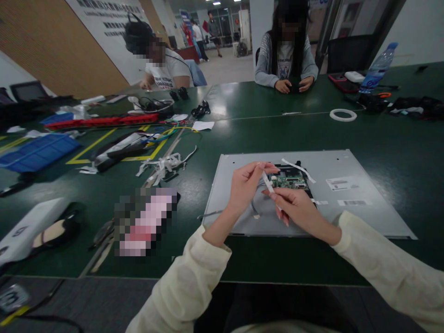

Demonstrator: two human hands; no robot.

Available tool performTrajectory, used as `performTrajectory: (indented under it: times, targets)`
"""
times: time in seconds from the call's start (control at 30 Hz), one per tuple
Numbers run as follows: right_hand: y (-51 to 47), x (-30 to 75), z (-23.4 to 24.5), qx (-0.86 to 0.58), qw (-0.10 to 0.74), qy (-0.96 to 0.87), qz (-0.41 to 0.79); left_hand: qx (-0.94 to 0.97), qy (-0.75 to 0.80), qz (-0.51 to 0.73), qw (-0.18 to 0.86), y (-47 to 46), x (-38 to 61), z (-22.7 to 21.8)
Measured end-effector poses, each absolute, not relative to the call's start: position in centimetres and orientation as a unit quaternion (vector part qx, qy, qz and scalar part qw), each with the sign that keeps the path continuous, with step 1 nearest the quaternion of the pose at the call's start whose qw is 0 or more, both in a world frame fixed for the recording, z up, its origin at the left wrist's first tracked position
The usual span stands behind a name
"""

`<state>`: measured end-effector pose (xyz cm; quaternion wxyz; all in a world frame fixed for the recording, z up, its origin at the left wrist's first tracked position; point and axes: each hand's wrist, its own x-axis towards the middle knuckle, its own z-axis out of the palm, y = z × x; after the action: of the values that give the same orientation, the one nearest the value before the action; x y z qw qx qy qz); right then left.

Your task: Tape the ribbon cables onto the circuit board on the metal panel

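Observation:
Above a flat grey metal panel (pixel 367 203), both hands pinch a short white strip (pixel 268 182). My left hand (pixel 244 187) is closed on its upper end. The lower end sits between the thumb and fingers of my right hand (pixel 298 207). Behind the hands a green circuit board (pixel 289 180) with black parts shows on the panel, partly covered by my fingers. Another white strip (pixel 301 171) lies loosely across the board's far side. Grey cables (pixel 255 210) run out under my left hand, one reaching past the panel's left edge.
Crumpled white strips (pixel 166 166) lie left of the panel, with a blurred-out phone (pixel 149 222) nearer me. A blue basket (pixel 40 150) and a red power strip (pixel 100 121) are farther left. A white ring (pixel 343 115) and a water bottle (pixel 378 69) stand right. Two people sit opposite.

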<state>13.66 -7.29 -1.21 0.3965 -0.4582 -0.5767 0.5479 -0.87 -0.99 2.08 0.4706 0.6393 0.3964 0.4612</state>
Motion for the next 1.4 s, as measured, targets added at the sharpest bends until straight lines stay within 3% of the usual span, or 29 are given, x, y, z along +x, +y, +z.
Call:
performTrajectory:
  times: [0.33,0.5,0.97,1.4]
  targets:
    - [-7.61,13.77,-1.22,-0.447,0.408,-0.590,0.534,0.578,0.368,0.520,0.510,-0.59,-0.98,2.37]
    - [-7.70,13.77,-1.10,-0.449,0.414,-0.597,0.520,0.613,0.349,0.451,0.547,-0.89,-1.18,2.55]
    - [-7.73,13.76,-1.07,-0.420,0.388,-0.616,0.542,0.638,0.413,0.482,0.436,-0.75,-1.24,2.47]
    - [-7.96,13.53,-0.73,-0.422,0.396,-0.607,0.545,0.589,0.371,0.550,0.461,-0.53,-1.26,2.24]
